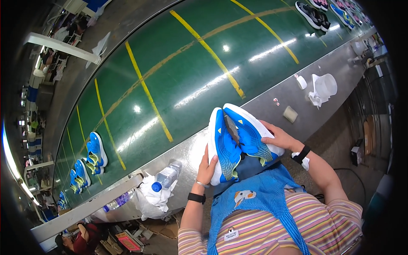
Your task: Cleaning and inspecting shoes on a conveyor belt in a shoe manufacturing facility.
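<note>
Blue fabric shoes, white-soled, are gripped between left hand and right hand, before the textured apron. Smooth metal ledge bears blocky sponge, translucent tub, clear bottle; glossy green belt beyond.

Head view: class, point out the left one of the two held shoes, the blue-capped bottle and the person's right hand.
Left held shoe (223, 148): head view, on its blue upper.
Blue-capped bottle (169, 174): head view, on its clear body.
Right hand (281, 138): head view, on its back.
</note>
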Tool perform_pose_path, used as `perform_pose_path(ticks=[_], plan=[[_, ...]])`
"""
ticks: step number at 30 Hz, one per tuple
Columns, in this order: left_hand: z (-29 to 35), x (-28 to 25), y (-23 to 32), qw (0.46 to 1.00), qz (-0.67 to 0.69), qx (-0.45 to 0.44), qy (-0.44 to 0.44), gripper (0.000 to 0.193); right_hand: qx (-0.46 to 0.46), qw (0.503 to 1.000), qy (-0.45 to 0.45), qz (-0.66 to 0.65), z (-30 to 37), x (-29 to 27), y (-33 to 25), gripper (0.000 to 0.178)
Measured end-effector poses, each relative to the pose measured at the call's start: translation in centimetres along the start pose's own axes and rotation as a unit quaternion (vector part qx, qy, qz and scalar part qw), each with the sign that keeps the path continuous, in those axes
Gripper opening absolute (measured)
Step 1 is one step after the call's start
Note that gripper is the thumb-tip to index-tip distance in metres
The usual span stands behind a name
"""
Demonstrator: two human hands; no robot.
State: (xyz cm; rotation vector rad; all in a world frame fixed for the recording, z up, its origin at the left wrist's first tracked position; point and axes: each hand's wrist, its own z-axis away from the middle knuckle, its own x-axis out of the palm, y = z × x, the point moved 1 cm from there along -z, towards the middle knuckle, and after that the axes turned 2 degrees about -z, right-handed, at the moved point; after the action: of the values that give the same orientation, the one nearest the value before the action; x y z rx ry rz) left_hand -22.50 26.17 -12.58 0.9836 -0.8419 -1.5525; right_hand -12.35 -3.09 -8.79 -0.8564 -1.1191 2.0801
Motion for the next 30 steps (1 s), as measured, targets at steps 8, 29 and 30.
perform_pose_path(ticks=[8, 29, 30], plan=[[-0.5, -0.8, 3.0, 0.995, 0.091, -0.019, 0.026, 0.055, -0.001, 0.994, 0.024, -0.109, 1.0, -0.7, -3.6, 0.063], [-2.0, -2.3, 8.7, 0.885, 0.453, -0.083, 0.069, 0.054, 0.023, 0.915, 0.115, -0.386, -0.7, 0.3, -8.3, 0.046], [-2.0, -2.4, 8.7, 0.885, 0.454, -0.080, 0.069, 0.054, 0.031, 0.899, 0.121, -0.419, -0.7, 0.5, -8.8, 0.046]])
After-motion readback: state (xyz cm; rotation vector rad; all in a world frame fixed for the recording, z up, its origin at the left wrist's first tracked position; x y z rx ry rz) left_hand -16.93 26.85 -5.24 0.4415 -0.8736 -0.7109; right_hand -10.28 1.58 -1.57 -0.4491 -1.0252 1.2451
